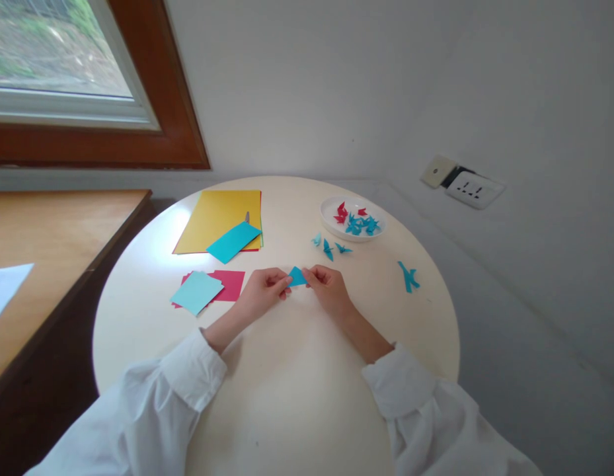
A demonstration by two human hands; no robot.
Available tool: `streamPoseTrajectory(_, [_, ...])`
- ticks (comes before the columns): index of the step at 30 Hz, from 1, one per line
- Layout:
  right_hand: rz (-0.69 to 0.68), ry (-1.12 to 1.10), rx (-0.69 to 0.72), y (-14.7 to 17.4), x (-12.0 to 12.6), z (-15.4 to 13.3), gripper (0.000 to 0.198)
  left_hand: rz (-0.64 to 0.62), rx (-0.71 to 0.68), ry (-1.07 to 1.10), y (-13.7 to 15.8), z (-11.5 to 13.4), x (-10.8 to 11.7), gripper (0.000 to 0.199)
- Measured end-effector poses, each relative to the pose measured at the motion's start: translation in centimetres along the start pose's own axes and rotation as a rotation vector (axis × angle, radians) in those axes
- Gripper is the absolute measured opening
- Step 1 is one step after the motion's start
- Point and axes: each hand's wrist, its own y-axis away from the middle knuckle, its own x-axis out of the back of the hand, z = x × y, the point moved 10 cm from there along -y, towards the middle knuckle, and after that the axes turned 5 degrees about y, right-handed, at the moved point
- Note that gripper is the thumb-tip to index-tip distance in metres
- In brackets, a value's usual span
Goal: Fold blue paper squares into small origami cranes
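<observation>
Pinching a small piece of folded blue paper (297, 276) between them, the left hand (267, 285) and right hand (329, 285) sit mid-tabletop (287, 396), thumb and fingers closed on opposite ends; can't tell if the paper touches the surface. Likely near weightless, thin, stiffer along any folds, easy to crease wrong or tear, not very slippery. Best hold: light fingertip grip at edges or corners, no squeezing the middle. Tabletop is round, pale, smooth. Far right, white plate (356, 238) with red and blue paper birds (355, 226); three loose blue birds (328, 250) just in front of it. Blue paper strips (408, 277) at right, one crossing another. Far left, yellow sheet (227, 206) on other coloured sheets, blue rectangle (234, 242) overlapping its near corner, small grey tip (247, 217) poking out behind, tool unclear. Nearer, pale blue square (196, 292) lies over pink paper (232, 285). Room: plain white wall (297, 86), wood-framed window (148, 79) upper left, wall socket (474, 188) right, wooden desk (63, 218) at left with white paper (6, 291) on it.
</observation>
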Motion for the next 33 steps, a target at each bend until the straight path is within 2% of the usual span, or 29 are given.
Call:
streamPoseTrajectory(2, [0.011, 0.01, 0.011, 0.0, 0.2, -0.1, 0.036, 0.006, 0.014, 0.084, -0.1, -0.2, 0.1, 0.028])
streamPoseTrajectory(6, [0.036, 0.013, 0.03, 0.1, 0.6, -0.4, 0.036, 0.04, 0.078, 0.253, 0.0, -0.9, 0.3, 0.041])
streamPoseTrajectory(11, [0.056, 0.013, 0.033, 0.2, 0.9, -0.8, 0.038, 0.079, 0.04, 0.273, 0.4, -0.1, 0.5, 0.041])
streamPoseTrajectory(15, [0.061, 0.012, 0.008, 0.1, 1.0, -0.5, 0.039, 0.082, -0.018, 0.231, 0.7, 0.6, 0.6, 0.04])
streamPoseTrajectory(21, [0.106, 0.003, 0.024, 0.1, 1.5, -0.7, 0.037, 0.049, -0.207, 0.023, 1.1, 2.0, 0.2, 0.033])
streamPoseTrajectory(26, [0.082, 0.036, 0.039, 0.4, 1.2, -1.2, 0.037, 0.089, -0.239, -0.068, 1.0, 1.8, 0.6, 0.026])
streamPoseTrajectory(33, [0.035, 0.113, 0.049, 0.4, 0.7, -1.0, 0.04, 0.065, -0.271, -0.091, 1.0, 1.6, 0.6, 0.02])
